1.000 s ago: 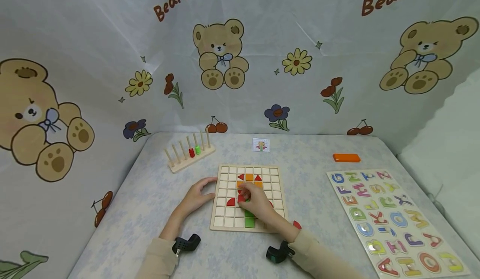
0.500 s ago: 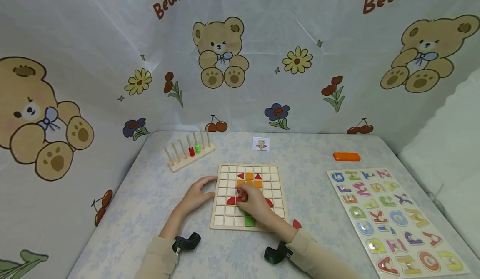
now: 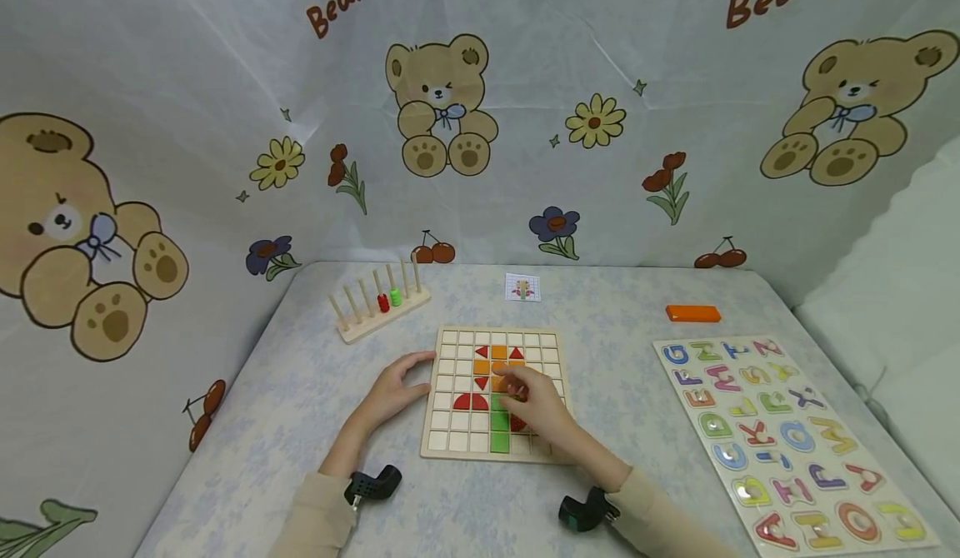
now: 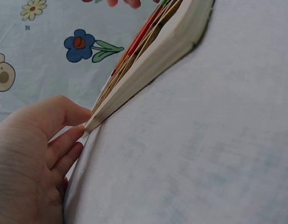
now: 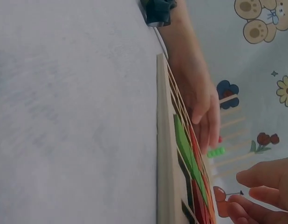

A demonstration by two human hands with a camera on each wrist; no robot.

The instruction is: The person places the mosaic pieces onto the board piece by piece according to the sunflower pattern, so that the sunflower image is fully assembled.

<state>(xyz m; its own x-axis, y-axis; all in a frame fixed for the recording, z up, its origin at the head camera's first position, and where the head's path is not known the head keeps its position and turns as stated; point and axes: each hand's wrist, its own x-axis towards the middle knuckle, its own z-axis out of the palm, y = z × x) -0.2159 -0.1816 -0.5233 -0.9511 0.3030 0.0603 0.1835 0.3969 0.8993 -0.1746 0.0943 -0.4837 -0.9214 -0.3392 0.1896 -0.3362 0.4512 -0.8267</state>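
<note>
A wooden grid board (image 3: 450, 448) lies on the table. My left hand (image 3: 392, 391) rests at its left edge, thumb and fingertips touching the rim. My right hand (image 3: 542, 404) hovers over the right half of the board, fingers loosely bent. In the right wrist view its thumb and fingers (image 5: 256, 177) stand apart, with no piece seen between them. Two red quarter-circle pieces (image 3: 471, 402) sit side by side left of a green column (image 3: 499, 435). Orange squares (image 3: 481, 367) and red triangles (image 3: 482, 383) fill cells above. Another red piece (image 3: 517, 423) is partly covered by my right hand.
Behind the board lies a small pattern card (image 3: 522, 288). A wooden peg rack (image 3: 384, 312) with red and green beads stands at the back left. An orange box (image 3: 693, 314) and an alphabet puzzle board (image 3: 787, 441) lie to the right.
My right hand has moved right, off the red quarter circles and the green column, which now show. The loose red piece beside the board is no longer visible. My left hand stays put.
</note>
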